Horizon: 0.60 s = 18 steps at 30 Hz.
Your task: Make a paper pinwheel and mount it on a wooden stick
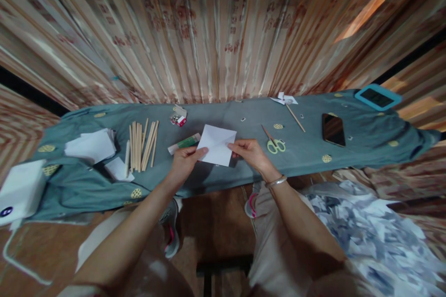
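A square of white paper (pixel 218 141) with a faint crease is held up between my two hands, over the front middle of the cloth-covered table. My left hand (pixel 186 160) pinches its left edge, thumb on top. At its right edge, my right hand (pixel 249 152) grips it between thumb and fingers. A green and white box (pixel 186 143) lies just behind my left hand, partly covered. To the right of my right hand rest scissors (pixel 274 143) with pale green handles. Farther back lies a paper pinwheel (pixel 285 99) on a wooden stick (pixel 295 118).
Left on the table (pixel 237 120) are a paper stack (pixel 92 145), several wooden sticks (pixel 141 146), a white pen-like tube (pixel 127 158) and an opened small red box (pixel 179 118). A white device (pixel 21 190) stands far left. Rightward lie a phone (pixel 333 130) and blue-framed tablet (pixel 378 97). Paper scraps (pixel 379 236) heap lower right.
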Motion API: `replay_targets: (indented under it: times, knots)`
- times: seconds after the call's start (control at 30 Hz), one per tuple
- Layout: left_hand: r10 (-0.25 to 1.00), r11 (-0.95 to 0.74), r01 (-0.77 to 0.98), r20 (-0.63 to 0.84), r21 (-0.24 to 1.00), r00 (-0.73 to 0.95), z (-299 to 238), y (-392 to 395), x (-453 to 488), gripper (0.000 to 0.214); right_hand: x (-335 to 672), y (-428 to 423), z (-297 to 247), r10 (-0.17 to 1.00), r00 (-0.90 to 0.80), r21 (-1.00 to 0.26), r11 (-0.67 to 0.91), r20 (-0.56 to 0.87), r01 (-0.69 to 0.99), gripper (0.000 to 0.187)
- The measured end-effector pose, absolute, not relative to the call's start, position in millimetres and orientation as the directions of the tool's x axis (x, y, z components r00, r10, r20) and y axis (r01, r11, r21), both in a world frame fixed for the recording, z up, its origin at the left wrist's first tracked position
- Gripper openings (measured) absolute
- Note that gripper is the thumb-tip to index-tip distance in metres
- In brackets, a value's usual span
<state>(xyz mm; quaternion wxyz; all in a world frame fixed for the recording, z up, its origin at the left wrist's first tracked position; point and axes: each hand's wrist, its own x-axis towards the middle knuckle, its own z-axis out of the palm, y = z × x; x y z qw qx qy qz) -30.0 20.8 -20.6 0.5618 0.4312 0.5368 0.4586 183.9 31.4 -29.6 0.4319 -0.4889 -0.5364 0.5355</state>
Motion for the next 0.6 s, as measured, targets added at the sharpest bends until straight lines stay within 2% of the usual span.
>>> replay_targets:
  times: [0.13,0.2,0.23,0.3,0.37,0.5,0.6]
  knots:
    - [0.984,0.18,-0.045,-0.18,0.983,-0.001,-22,22,-30,0.048,196,36,-32,0.994,-0.108,-0.994,-0.022,-0.033,0.103,0.052]
    - [0.986,0.163,-0.047,-0.164,0.985,-0.011,-23,23,-31,0.045,208,37,-33,1.0,-0.017,-0.968,0.003,-0.001,0.252,0.046]
    - [0.987,0.158,-0.046,-0.159,0.986,-0.02,-23,24,-32,0.044,214,37,-33,0.998,0.05,-0.917,0.014,0.037,0.398,0.039]
    - [0.988,0.147,-0.04,-0.148,0.988,-0.039,-23,27,-32,0.042,228,34,-31,0.974,0.175,-0.709,-0.022,0.144,0.704,0.027]
    - [0.989,0.138,-0.047,-0.14,0.989,-0.055,-24,29,-33,0.041,241,29,-28,0.95,0.239,-0.493,-0.113,0.2,0.862,0.031]
    - [0.989,0.125,-0.065,-0.13,0.99,-0.068,-24,33,-34,0.037,263,19,-25,0.949,0.272,-0.197,-0.24,0.156,0.951,0.033]
    - [0.991,0.114,-0.054,-0.117,0.992,-0.069,-23,34,-33,0.037,273,16,-26,0.949,0.316,-0.107,-0.312,0.016,0.944,0.03]
